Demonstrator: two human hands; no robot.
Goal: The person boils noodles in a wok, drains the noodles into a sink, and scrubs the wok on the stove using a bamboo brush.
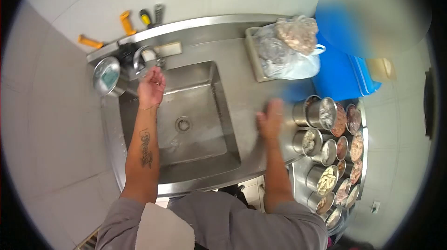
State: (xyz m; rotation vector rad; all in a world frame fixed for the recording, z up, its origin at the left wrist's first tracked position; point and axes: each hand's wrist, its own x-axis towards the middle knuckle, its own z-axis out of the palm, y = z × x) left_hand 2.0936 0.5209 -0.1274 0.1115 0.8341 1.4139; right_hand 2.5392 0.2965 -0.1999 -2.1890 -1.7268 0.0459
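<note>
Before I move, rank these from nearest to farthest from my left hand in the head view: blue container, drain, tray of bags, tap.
From the left hand:
1. Tap, just beyond the fingers.
2. Drain, right, in the sink.
3. Tray, right, on the counter.
4. Blue container, farthest right.
</note>
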